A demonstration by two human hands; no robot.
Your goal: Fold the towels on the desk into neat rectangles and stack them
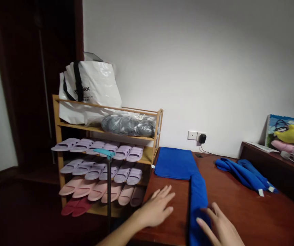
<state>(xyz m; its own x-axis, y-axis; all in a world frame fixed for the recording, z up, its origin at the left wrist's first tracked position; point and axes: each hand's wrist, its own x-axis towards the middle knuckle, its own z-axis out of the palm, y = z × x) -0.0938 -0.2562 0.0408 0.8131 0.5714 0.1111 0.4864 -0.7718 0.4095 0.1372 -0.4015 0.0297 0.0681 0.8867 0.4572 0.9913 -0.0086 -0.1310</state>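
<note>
A blue cloth folded into a long narrow strip (198,194) runs from the near edge of the reddish-brown table (177,191) toward the back. At its far end it meets a flat blue folded cloth (175,162) with a small white tag at its left corner. My left hand (158,206), palm down with fingers spread, is over the bare wood left of the strip, apart from it. Over the near part of the strip is my right hand (220,222), thumb and fingers apart, a little blurred. Whether its fingertips touch the cloth I cannot tell.
Loose blue cloths (241,172) with white tags lie at the table's right. Left of the table stands a wooden shoe rack (126,135) with several rows of slippers (95,191) and a white bag (95,85). A dark pole (109,191) stands in front. A plugged-in adapter (202,138) is on the wall.
</note>
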